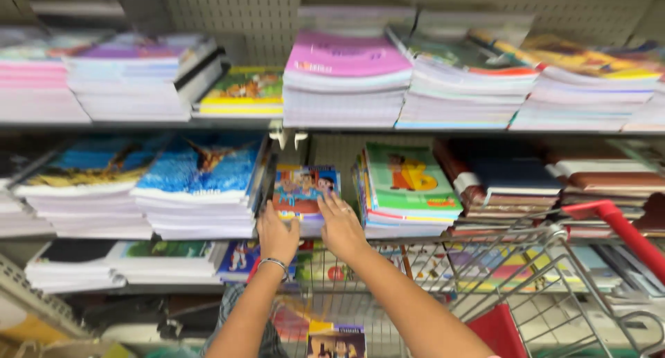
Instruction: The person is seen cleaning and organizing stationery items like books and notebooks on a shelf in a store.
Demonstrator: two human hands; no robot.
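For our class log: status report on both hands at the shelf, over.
Left hand and right hand on cartoon-cover notebook stack, middle shelf. Wire cart below arms. Grip unclear.

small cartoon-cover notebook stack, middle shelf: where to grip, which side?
Probably the front edge of the small notebook stack, from the aisle side. Taller stacks flank it closely left and right, leaving only the front and top free. Both the left hand and right hand already rest there.
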